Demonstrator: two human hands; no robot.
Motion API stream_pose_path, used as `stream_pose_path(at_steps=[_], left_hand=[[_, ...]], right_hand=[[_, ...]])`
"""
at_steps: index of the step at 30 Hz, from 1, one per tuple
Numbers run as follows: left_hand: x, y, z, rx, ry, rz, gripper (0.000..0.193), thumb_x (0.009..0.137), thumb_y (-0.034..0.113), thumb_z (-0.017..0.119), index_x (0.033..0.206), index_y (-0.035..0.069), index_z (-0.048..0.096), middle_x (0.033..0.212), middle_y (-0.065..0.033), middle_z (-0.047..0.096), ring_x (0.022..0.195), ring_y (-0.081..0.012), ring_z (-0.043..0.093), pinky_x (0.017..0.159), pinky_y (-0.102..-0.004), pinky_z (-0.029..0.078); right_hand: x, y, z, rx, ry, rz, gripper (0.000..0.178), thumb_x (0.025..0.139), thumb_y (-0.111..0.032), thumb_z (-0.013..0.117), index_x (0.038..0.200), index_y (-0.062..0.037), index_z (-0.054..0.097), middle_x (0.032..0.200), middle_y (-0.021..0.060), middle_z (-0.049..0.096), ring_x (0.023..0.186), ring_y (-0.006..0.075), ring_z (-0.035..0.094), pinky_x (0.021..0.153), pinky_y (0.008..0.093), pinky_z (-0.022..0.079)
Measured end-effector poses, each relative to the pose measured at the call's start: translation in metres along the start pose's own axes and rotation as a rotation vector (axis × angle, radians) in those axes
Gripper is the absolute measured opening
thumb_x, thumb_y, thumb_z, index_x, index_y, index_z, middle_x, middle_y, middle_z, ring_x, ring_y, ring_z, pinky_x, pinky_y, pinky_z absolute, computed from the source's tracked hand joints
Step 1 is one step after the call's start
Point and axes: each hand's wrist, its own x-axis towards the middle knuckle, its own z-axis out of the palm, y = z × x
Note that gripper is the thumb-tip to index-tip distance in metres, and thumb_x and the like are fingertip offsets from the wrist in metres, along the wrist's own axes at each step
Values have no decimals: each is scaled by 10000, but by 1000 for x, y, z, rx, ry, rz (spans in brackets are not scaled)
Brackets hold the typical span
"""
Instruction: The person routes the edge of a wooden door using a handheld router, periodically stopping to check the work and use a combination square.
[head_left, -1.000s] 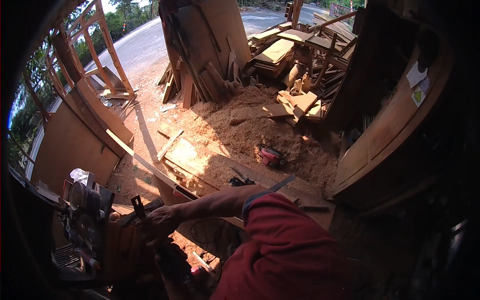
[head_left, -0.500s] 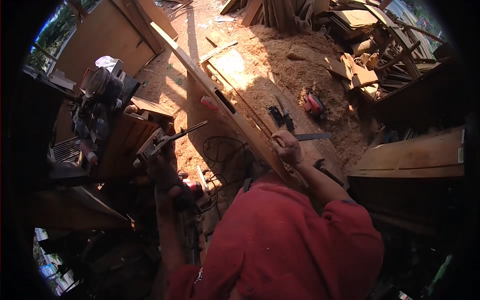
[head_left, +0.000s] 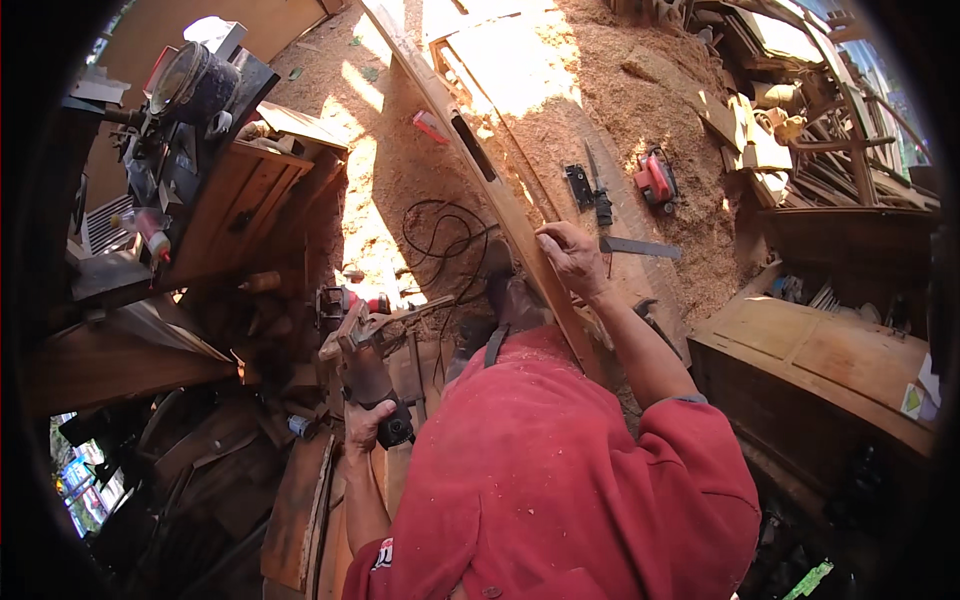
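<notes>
While the left hand (head_left: 362, 426) wraps the black end of a dark, cylindrical handheld tool (head_left: 368, 380), the right hand (head_left: 572, 258) lies with bent fingers on the edge of a long wooden beam (head_left: 514, 218); how firmly it presses, I cannot tell. The hands are well apart. Half a second ago, the tool sat higher in the view, its thin rod pointing outward; now it is lower, close beside the red shirt (head_left: 580, 470). A second ago, one arm reached across toward the tool, whereas now the right hand is at the beam. The beam slants past the shirt, a dark slot (head_left: 474, 147) cut into it. Farther out are a looped black cable (head_left: 440, 205), a flat blade (head_left: 640, 247), and a red power tool (head_left: 656, 180) near sawdust (head_left: 625, 110).
</notes>
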Motion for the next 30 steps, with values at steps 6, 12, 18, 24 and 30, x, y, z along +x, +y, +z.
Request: stream_pose_path(at_steps=[6, 12, 18, 24, 30], left_hand=[[-10, -13, -2, 63, 93, -23, 455, 671, 151, 831, 1054, 2, 635, 925, -66, 682, 810, -196, 673, 771, -336, 558], [4, -22, -14, 140, 121, -97, 533, 656, 251, 843, 1072, -4, 627, 935, -79, 687, 828, -201, 681, 777, -340, 563], [23, 2, -4, 229, 88, -190, 526, 669, 245, 828, 1086, -8, 630, 946, -70, 681, 838, -183, 672, 788, -329, 554], [40, 22, 12, 262, 29, -267, 543, 674, 208, 840, 1127, -9, 632, 1006, -66, 667, 891, -175, 649, 841, -343, 532], [51, 16, 13, 281, -7, -259, 577, 662, 251, 846, 1127, -13, 628, 1018, -70, 663, 898, -185, 634, 853, -343, 515]], right_hand=[[68, -10, 25, -1, 4, -22, 185, 890, -174, 645, 952, -11, 706, 880, 150, 698, 809, 244, 689, 735, 332, 533], [82, -1, 41, 46, 58, 42, 141, 871, -146, 668, 908, -15, 704, 842, 132, 689, 760, 234, 688, 703, 325, 531], [79, 4, 54, 81, 133, 53, 75, 864, -92, 661, 875, -18, 672, 768, 115, 641, 698, 221, 652, 653, 329, 505], [81, 3, 50, 111, 127, 67, 68, 863, -73, 651, 855, -5, 649, 757, 102, 629, 672, 189, 627, 623, 317, 481], [85, 7, 46, 132, 114, 82, 69, 868, -73, 647, 846, -7, 642, 747, 94, 614, 666, 174, 613, 623, 307, 475]])
